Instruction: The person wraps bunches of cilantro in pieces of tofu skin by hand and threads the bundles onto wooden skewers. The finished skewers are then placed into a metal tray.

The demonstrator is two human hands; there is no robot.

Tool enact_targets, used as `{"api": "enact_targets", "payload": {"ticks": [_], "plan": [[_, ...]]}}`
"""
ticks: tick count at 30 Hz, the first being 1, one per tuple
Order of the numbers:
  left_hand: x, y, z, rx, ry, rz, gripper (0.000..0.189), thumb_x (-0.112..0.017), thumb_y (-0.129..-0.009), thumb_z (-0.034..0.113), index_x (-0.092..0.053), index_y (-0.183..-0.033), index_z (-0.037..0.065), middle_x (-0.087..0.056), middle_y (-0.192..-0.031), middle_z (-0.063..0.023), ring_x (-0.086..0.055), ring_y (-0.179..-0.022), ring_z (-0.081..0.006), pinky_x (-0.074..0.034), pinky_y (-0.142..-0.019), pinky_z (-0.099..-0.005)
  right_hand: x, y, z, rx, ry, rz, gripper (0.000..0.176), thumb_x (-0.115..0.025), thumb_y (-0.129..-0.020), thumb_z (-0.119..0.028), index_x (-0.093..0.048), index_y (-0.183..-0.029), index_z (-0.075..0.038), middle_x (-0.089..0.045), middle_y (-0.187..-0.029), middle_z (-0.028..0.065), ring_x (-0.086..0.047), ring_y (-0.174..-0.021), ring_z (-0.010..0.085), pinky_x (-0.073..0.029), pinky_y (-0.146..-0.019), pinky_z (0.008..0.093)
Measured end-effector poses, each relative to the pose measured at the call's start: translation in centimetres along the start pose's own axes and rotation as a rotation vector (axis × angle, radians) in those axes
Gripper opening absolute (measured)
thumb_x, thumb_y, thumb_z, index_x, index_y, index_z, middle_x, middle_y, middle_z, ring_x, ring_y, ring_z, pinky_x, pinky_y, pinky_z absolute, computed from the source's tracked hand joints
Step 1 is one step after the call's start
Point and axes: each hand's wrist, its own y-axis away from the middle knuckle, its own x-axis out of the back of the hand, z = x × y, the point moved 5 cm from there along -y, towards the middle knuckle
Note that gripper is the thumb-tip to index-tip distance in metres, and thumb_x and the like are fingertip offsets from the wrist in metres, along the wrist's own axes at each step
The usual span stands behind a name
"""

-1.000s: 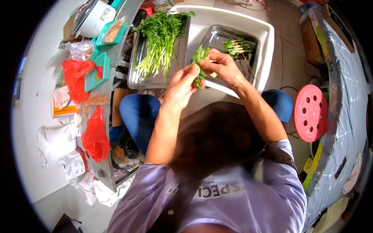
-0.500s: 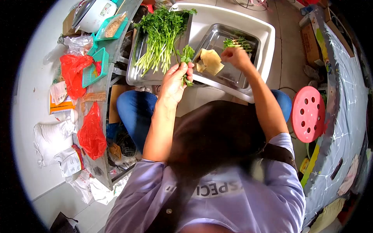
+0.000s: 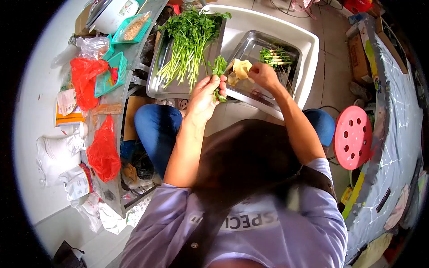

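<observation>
My left hand [image 3: 205, 94] is closed around a small sprig of leafy cilantro [image 3: 219, 66], whose leaves show above and below the fingers. Pinched fingers of my right hand [image 3: 267, 77] are at the edge of a pale yellow sheet, perhaps tofu skin [image 3: 242, 69], in the right metal tray [image 3: 243, 42]. The fingertips are partly hidden. Just beyond this hand, several small green bundles with pale wraps [image 3: 275, 57] lie in the same tray. A large heap of loose cilantro [image 3: 185, 44] fills much of the left metal tray [image 3: 156, 89].
A white basin [image 3: 313, 49] surrounds the right tray. At left, a metal shelf [image 3: 117, 107] carries green baskets [image 3: 117, 80], red plastic bags [image 3: 103, 149] and a white cooker [image 3: 114, 15]. A pink stool [image 3: 353, 137] stands at right beside a cloth-covered surface [image 3: 393, 134].
My right hand has moved left and down from near the bundles to the yellow sheet, which now looks smaller or folded. My left hand still holds the cilantro, slightly shifted.
</observation>
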Motion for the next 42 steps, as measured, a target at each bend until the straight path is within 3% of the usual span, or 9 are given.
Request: {"api": "enact_targets", "payload": {"ticks": [2, 3, 5, 8, 16, 20, 23, 29, 42], "plan": [[0.2, -0.5, -0.4, 0.023, 0.005, 0.025, 0.019, -0.052, -0.093, 0.021, -0.058, -0.097, 0.003, -0.061, -0.080, -0.0051, -0.058, -0.071, -0.0146, -0.052, -0.064, -0.0288, 0.8, 0.2, -1.5, -0.051, -0.589, -0.085, 0.011, -0.061, -0.082, -0.011, -0.058, -0.080, -0.001, -0.061, -0.079, 0.0055, -0.061, -0.070, 0.0149, -0.051, -0.060, 0.0274], [0.5, -1.2, -1.3, 0.025, 0.091, -0.053, 0.019, -0.053, -0.092, 0.022, -0.058, -0.097, 0.005, -0.062, -0.090, -0.0078, -0.061, -0.080, -0.0194, -0.053, -0.071, -0.0357, 1.5, 1.1, -2.9, -0.100, -0.780, -0.075, 0.011, -0.062, -0.082, -0.010, -0.057, -0.091, -0.003, -0.061, -0.082, 0.0043, -0.061, -0.070, 0.0150, -0.050, -0.061, 0.0259], [-0.2, -1.1, -1.8, 0.101, 0.128, 0.052, 0.018, -0.054, -0.092, 0.022, -0.058, -0.098, 0.006, -0.062, -0.097, -0.0091, -0.061, -0.092, -0.0248, -0.051, -0.080, -0.0456, 2.4, 2.4, -5.2, -0.130, -0.862, -0.097, 0.020, -0.061, -0.081, -0.004, -0.053, -0.100, -0.004, -0.061, -0.085, 0.0060, -0.061, -0.073, 0.0151, -0.052, -0.065, 0.0268], [-0.9, -1.4, -2.4, 0.129, 0.299, -0.010, 0.015, -0.054, -0.091, 0.021, -0.060, -0.096, 0.007, -0.061, -0.101, -0.0083, -0.059, -0.099, -0.0288, -0.047, -0.086, -0.0536, 2.7, 3.8, -7.0, -0.048, -0.904, -0.220, 0.032, -0.060, -0.081, -0.003, -0.052, -0.111, -0.006, -0.061, -0.089, 0.0052, -0.061, -0.077, 0.0148, -0.051, -0.067, 0.0262], [-0.9, -1.2, -1.3, -0.032, 0.203, -0.006, 0.017, -0.053, -0.092, 0.017, -0.058, -0.101, 0.003, -0.061, -0.095, -0.0065, -0.061, -0.086, -0.0235, -0.053, -0.081, -0.0450, 3.1, 4.7, -8.4, -0.065, -0.770, -0.201, 0.038, -0.063, -0.086, -0.024, -0.053, -0.120, -0.009, -0.062, -0.096, 0.0035, -0.059, -0.083, 0.0116, -0.048, -0.069, 0.0237], [-1.1, -0.9, -0.4, -0.147, 0.047, 0.041, 0.020, -0.052, -0.093, 0.018, -0.058, -0.100, 0.001, -0.062, -0.093, -0.0079, -0.063, -0.080, -0.0211, -0.055, -0.074, -0.0371, 3.2, 4.4, -8.1, 0.096, -0.564, -0.063, 0.044, -0.064, -0.080, -0.003, -0.051, -0.122, -0.003, -0.065, -0.089, 0.0068, -0.061, -0.076, 0.0124, -0.050, -0.065, 0.0259], [-0.7, -0.8, 0.3, -0.220, -0.057, 0.057, 0.022, -0.051, -0.093, 0.019, -0.059, -0.099, 0.000, -0.063, -0.088, -0.0081, -0.063, -0.075, -0.0182, -0.055, -0.070, -0.0322, 3.4, 4.6, -8.8, 0.206, -0.574, -0.148, 0.040, -0.062, -0.081, -0.002, -0.054, -0.120, -0.002, -0.065, -0.088, 0.0064, -0.061, -0.076, 0.0121, -0.050, -0.065, 0.0253], [-0.7, -0.7, 0.9, -0.307, -0.176, 0.072, 0.023, -0.050, -0.094, 0.020, -0.059, -0.099, 0.000, -0.063, -0.087, -0.0065, -0.062, -0.075, -0.0152, -0.053, -0.070, -0.0295, 3.2, 4.7, -8.7, 0.161, -0.449, -0.152, 0.028, -0.060, -0.081, 0.003, -0.063, -0.109, -0.001, -0.065, -0.090, 0.0053, -0.059, -0.078, 0.0099, -0.050, -0.070, 0.0232], [-1.5, -0.2, 0.9, -0.257, -0.029, 0.030, 0.023, -0.050, -0.094, 0.019, -0.060, -0.099, -0.001, -0.062, -0.084, -0.0062, -0.060, -0.074, -0.0149, -0.051, -0.068, -0.0264, 3.7, 4.9, -9.7, 0.200, -0.696, -0.065, 0.040, -0.064, -0.080, 0.003, -0.056, -0.118, -0.003, -0.063, -0.085, 0.0027, -0.057, -0.075, 0.0089, -0.048, -0.070, 0.0231]]}}
